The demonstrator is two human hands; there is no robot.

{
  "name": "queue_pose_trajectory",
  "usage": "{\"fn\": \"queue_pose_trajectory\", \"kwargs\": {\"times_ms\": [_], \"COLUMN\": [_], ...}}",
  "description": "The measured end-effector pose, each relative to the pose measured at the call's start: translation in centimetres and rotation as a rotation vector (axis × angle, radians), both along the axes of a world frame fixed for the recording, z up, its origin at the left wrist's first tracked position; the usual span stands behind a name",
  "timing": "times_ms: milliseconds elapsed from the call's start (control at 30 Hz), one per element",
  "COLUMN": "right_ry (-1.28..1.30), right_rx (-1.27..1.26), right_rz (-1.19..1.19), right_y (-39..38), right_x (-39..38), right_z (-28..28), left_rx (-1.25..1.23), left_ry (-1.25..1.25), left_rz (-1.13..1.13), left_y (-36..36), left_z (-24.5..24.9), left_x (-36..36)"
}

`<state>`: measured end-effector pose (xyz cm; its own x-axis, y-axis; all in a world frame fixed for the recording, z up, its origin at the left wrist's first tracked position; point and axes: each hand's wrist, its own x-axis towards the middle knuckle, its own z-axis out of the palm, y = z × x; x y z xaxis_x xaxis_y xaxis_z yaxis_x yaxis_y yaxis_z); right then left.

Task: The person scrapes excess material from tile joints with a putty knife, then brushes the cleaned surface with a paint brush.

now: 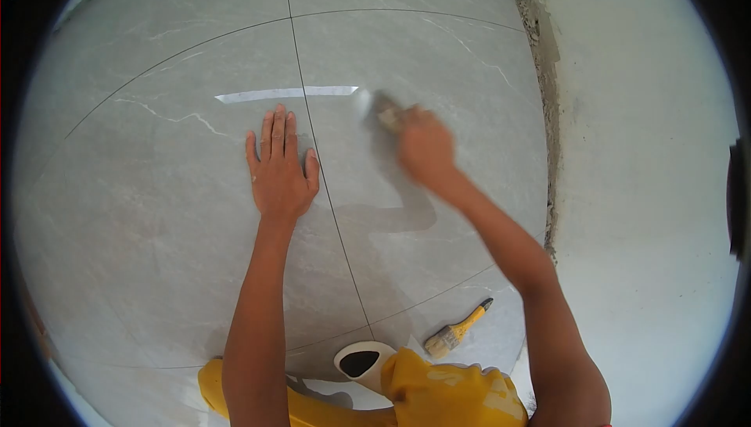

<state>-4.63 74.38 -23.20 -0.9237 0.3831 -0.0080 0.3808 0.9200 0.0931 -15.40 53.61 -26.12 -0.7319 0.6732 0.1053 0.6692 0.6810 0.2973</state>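
While the left hand (pixel 282 181) lies flat on grey, white-veined tile (pixel 180 224), its fingers spread and holding nothing, the right hand (pixel 428 148) has its fingers wrapped around a blurred, brownish hand tool (pixel 386 111) of unclear kind, which protrudes leftward from them. Just beyond the left fingers runs a narrow, bright white strip (pixel 266 96), its right end near the tool. Well apart from the right fingers, toward the person's yellow clothing (pixel 461 396), lies a yellow-handled flat paintbrush (pixel 458 331) with pale bristles.

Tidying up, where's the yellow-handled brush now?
In the head view, the yellow-handled brush lies on the tiles, lower right of centre, between the yellow clothing and the right arm.
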Motion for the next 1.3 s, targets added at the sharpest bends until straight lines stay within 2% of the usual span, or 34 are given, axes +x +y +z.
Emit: {"fn": "queue_pose_trajectory", "kwargs": {"times_ms": [67,133,200,267,367,400,433,500,567,600,633,700,800,900,967,1033,1100,1200,1300], "right_ry": [-0.010,0.011,0.079,0.013,-0.013,-0.068,-0.020,0.047,-0.039,-0.136,-0.105,-0.091,0.057,0.242,0.403,0.272,0.220,0.016,0.041], "right_rx": [-0.162,-0.065,0.104,-0.029,-0.012,-0.025,0.084,0.077,0.153,0.156,0.162,0.118,-0.480,-0.489,-0.731,-0.350,-0.708,-0.608,-0.820], "right_rz": [0.128,0.123,-0.039,-0.201,-0.203,-0.142,0.060,0.103,-0.204,-0.250,-0.360,-0.299,-0.103,-0.198,-0.107,0.128,0.417,0.048,-0.059], "right_y": [-3.7,-1.6,5.4,11.3,10.1,7.2,4.8,4.7,11.4,16.3,20.0,23.2,22.0,23.7,20.9,14.5,7.4,9.3,8.5], "right_x": [-2.4,-4.5,-6.6,-8.5,-8.6,-8.1,-6.6,-5.4,-6.4,-6.3,-6.4,-6.7,-6.4,-5.6,-6.3,-6.7,-5.6,-6.2,-5.8], "right_z": [1.5,0.5,-1.4,1.0,0.6,1.1,-0.8,-1.0,-1.3,-1.2,-1.0,0.8,4.4,1.2,-0.3,-1.0,0.4,1.2,0.8], "left_rx": [0.012,0.012,0.015,0.012,0.016,0.015,0.018,0.000,0.001,0.006,0.000,0.000,-0.002,0.009,0.002,0.000,-0.002,0.000,0.016], "left_ry": [0.011,0.008,0.005,0.013,-0.006,-0.016,-0.005,-0.011,-0.021,-0.013,-0.014,-0.020,-0.031,-0.012,-0.004,-0.007,0.000,-0.002,0.009], "left_rz": [-0.004,-0.011,-0.008,-0.014,-0.011,-0.004,-0.001,-0.010,-0.013,-0.011,-0.007,-0.004,0.001,-0.001,0.002,-0.005,0.003,-0.002,-0.005], "left_y": [0.0,0.0,0.1,0.0,0.0,0.1,0.2,0.1,0.1,0.0,-0.2,0.0,0.0,0.0,0.0,0.0,0.0,-0.1,-0.1], "left_z": [-0.2,-0.3,-0.1,0.1,0.2,0.1,0.1,0.2,-0.2,-0.1,-0.1,-0.1,0.1,-0.1,-0.2,-0.2,-0.3,-0.3,-0.3], "left_x": [-0.1,0.0,0.0,0.0,0.2,0.0,-0.4,-0.1,0.1,-0.1,-0.2,-0.2,-0.2,-0.2,-0.4,0.0,-0.2,-0.1,-0.1]}}
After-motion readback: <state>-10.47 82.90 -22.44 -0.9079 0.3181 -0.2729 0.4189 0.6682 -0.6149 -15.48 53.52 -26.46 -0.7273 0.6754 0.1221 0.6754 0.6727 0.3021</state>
